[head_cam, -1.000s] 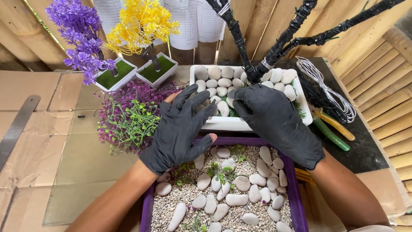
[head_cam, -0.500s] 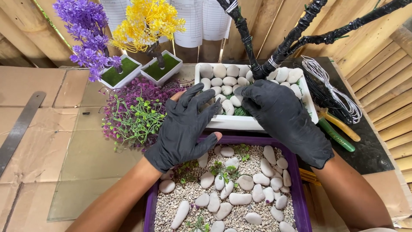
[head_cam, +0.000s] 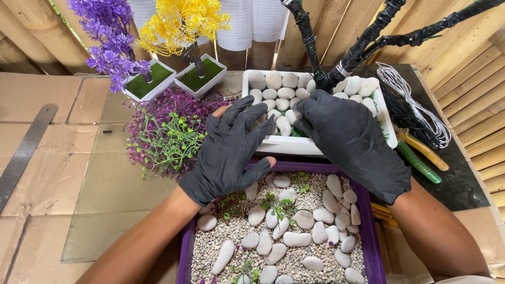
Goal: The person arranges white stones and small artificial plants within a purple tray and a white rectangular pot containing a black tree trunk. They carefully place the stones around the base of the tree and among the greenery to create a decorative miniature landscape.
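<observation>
- Far centre: white paper sheets (head_cam: 252, 21) ruled with a fine grid hang against the bamboo wall (head_cam: 463, 68); their print is too small to make out.
- Surface: a bench (head_cam: 37, 105) covered in flattened brown cardboard, with a clear glass pane (head_cam: 105, 194) laid on it at near left and a dark mat (head_cam: 463, 184) at right.
- White tray (head_cam: 310, 146), centre: filled with smooth white stones, a black-wrapped branched trunk (head_cam: 321, 63) rising from it.
- Left hand (head_cam: 231, 152), black-gloved: fingers spread and released, holding nothing, resting over the near left edge of the white tray and the far rim of the purple tray (head_cam: 187, 252).
- Right hand (head_cam: 352, 142), black-gloved: open, palm down, on the stones at the base of the trunk; whether it pinches a stone cannot be told.
- Purple tray, near centre: fine gravel, white pebbles (head_cam: 297, 239) and small green sprigs.
- Left: a mat of purple and green artificial foliage (head_cam: 163, 131) and a metal ruler (head_cam: 23, 152).
- Far left: two small white pots with purple (head_cam: 108, 31) and yellow (head_cam: 179, 23) artificial trees.
- Right: a coil of white wire (head_cam: 415, 110) and pliers with green and yellow handles (head_cam: 421, 158).
</observation>
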